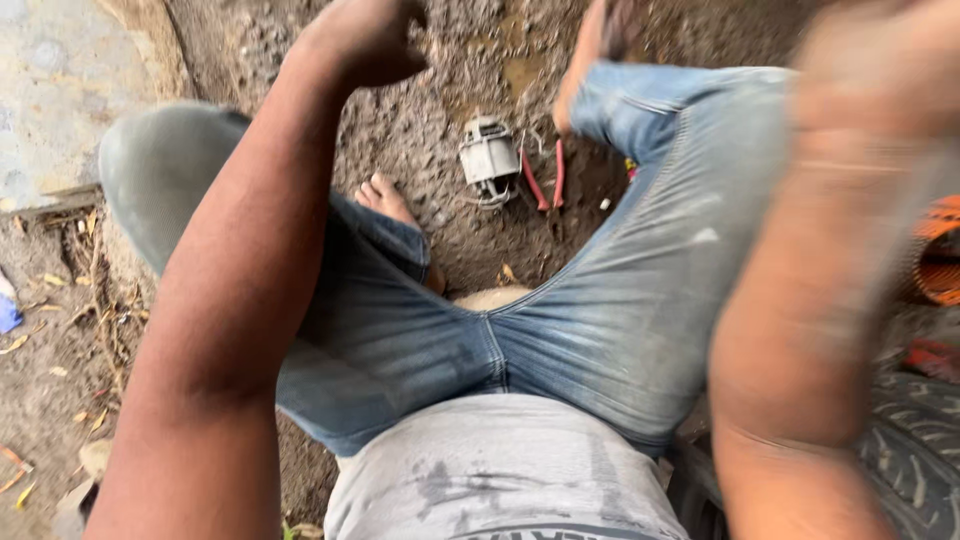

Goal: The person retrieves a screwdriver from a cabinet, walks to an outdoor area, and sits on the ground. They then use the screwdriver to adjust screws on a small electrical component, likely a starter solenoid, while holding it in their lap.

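I look down at my own legs in blue jeans [600,330] as I sit on bare soil. My left arm reaches forward; my left hand [365,40] is at the top edge over the dirt, its fingers curled under and hidden. My right hand [880,60] is raised at the top right and heavily blurred, so what it holds does not show. Between my legs on the ground lie a small grey electric motor [488,158] and red-handled pliers [545,180], apart from both hands. My bare foot [385,197] rests left of the motor.
A grey rounded object [160,180] lies behind my left arm. A concrete slab [60,90] fills the top left. An orange object [940,260] and a dark tyre tread [915,450] sit at the right. Dry leaves [60,330] litter the soil at the left.
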